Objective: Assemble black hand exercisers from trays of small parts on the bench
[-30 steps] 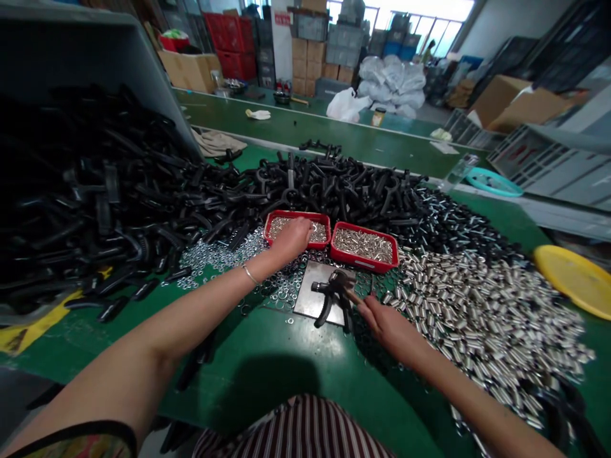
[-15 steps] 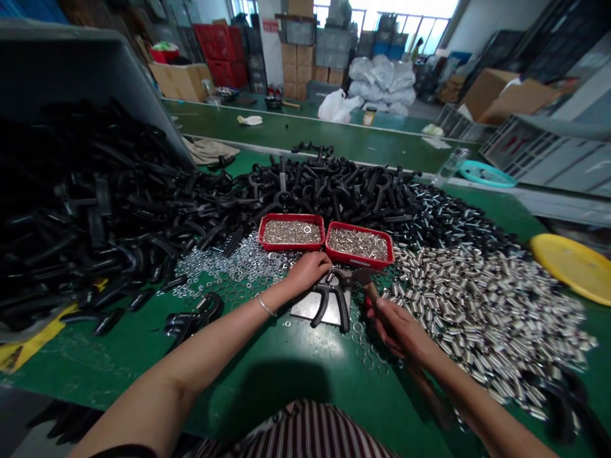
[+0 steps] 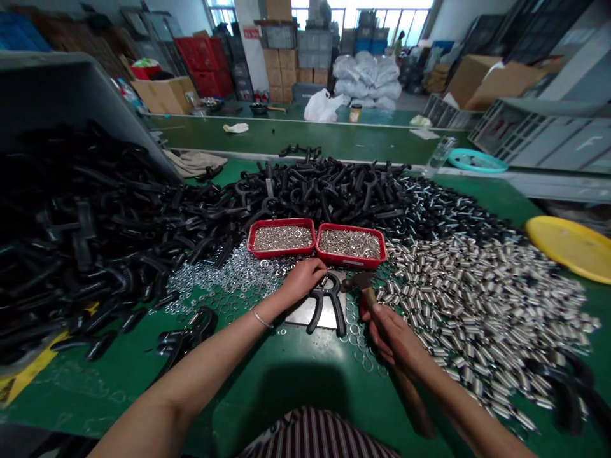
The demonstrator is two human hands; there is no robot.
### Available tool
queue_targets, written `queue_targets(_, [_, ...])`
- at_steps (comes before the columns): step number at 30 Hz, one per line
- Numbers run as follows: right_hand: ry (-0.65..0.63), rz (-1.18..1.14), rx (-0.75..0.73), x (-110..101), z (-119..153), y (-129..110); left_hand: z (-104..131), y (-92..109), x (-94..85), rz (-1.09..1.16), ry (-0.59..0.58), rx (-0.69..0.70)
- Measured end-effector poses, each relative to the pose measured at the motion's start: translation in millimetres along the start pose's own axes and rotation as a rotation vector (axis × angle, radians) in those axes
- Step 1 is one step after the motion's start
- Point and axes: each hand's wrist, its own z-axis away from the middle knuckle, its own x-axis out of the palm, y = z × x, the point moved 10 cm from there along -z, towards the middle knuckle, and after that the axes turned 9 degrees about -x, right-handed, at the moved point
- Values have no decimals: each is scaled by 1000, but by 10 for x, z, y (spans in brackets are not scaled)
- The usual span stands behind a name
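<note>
My left hand (image 3: pixel 303 280) is closed, fingertips pinched at the upper part of a black spring clamp (image 3: pixel 340 312). The clamp lies on a small metal plate (image 3: pixel 296 314), its two handles spread toward me. In my closed right hand (image 3: pixel 394 334) is a hammer (image 3: pixel 409 395), gripped partway along its wooden handle. The dark hammer head is just right of the clamp, above the bench. Whatever small part may be between my left fingertips is hidden.
Behind the clamp stand two red trays (image 3: pixel 351 261) of small metal parts. Silver washers (image 3: pixel 248 270) spread to the left, metal sleeves (image 3: pixel 458 292) to the right. Black clamp parts (image 3: pixel 305 191) heap at the back. A yellow lid (image 3: pixel 573 248) lies far right.
The view has shifted slightly, so the bench things appear further left. The hammer looked blurred before and shows sharper now, its handle swung a little. My left hand stays at the clamp.
</note>
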Motion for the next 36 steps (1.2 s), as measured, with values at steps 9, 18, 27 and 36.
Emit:
queue_targets(9, [-27,184,-25,-52,-81,-149,170,246,152,-435,46,234])
queue_targets(18, [-32,926,-481,127,-263,-1218,779,396,-29,-415,137,251])
queue_targets(27, [-205,1010,-410,366,-656,-998,871,404,28,-437,121,290])
queue_targets(36, [-207,1044,-371,202,-671,-890,877,391,11,-378,137,249])
